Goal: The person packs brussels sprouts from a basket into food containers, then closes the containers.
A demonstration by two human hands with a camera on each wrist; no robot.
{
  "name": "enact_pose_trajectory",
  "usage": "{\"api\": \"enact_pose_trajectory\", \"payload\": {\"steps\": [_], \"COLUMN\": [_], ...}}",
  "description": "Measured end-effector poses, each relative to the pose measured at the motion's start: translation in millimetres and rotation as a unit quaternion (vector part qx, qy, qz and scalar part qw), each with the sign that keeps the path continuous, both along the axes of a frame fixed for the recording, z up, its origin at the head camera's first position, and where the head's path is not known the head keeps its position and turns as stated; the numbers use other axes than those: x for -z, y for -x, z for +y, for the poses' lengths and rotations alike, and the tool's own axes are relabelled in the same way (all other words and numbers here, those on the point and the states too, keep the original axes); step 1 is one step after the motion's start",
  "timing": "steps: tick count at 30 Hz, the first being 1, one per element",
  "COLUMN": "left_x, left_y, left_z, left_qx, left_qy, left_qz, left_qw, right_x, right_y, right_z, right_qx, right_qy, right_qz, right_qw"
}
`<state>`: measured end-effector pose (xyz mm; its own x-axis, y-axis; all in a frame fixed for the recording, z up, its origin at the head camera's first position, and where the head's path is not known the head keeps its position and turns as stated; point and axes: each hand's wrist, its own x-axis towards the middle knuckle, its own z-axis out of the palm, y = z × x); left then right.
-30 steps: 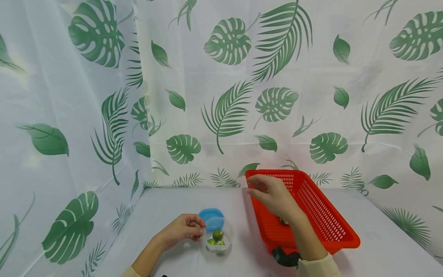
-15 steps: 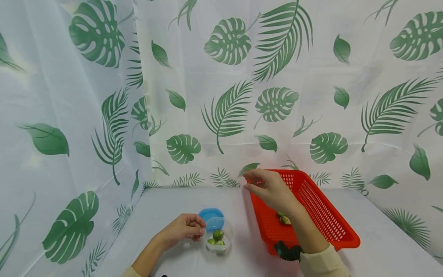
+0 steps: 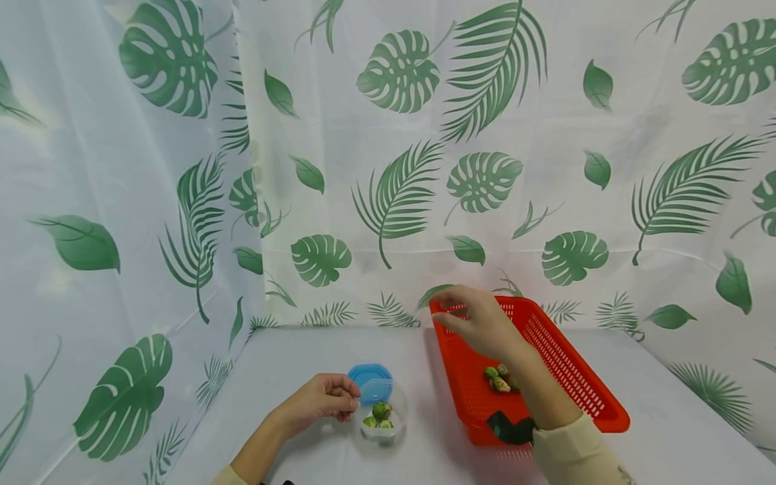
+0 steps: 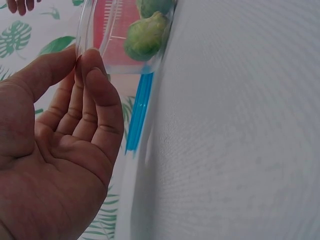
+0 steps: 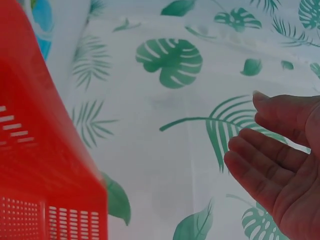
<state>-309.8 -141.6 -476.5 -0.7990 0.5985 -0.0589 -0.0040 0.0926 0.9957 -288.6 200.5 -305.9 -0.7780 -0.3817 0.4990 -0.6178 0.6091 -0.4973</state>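
My left hand (image 3: pixel 324 399) is at the left side of a small clear plastic container (image 3: pixel 400 412); in the left wrist view, thumb and index finger pinch its rim. Several green Brussels sprouts (image 3: pixel 381 411) lie inside the container. Over the far left part of a red plastic basket (image 3: pixel 564 364), my right hand (image 3: pixel 475 323) hovers with relaxed, slightly bent fingers and a gap between thumb and fingers. It holds nothing. More Brussels sprouts (image 3: pixel 498 382) sit on the basket's floor, partly hidden by the right forearm.
A blue lid (image 3: pixel 368 372) lies on the white table (image 3: pixel 303 350) just behind the container. Leaf-printed curtains (image 3: pixel 412 202) stand behind and to the left of the table. A dark wrist device (image 3: pixel 509 428) is on the right wrist, above the basket's near edge.
The right hand has risen slightly and its forearm has shifted right, uncovering more sprouts in the basket. The left hand and the container stay in place.
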Motion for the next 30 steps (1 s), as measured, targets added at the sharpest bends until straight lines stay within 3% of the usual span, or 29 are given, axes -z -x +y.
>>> {"api": "enact_pose_trajectory", "payload": {"steps": [16,30], "left_x": [0.7,0.9], "left_y": [0.6,-0.2], "left_z": [-0.3,0.0], "left_qx": [-0.003,-0.006], "left_qy": [0.001,0.002], "left_qz": [-0.002,-0.004], "left_qw": [1.0000,1.0000], "right_x": [5.0,18.2], "right_y": [25.9,43.5], "right_z": [21,36], "right_qx": [0.055,0.068], "right_qy": [-0.042,-0.037], "right_qz": [-0.015,-0.037], "right_qw": [0.9975,0.9963]}}
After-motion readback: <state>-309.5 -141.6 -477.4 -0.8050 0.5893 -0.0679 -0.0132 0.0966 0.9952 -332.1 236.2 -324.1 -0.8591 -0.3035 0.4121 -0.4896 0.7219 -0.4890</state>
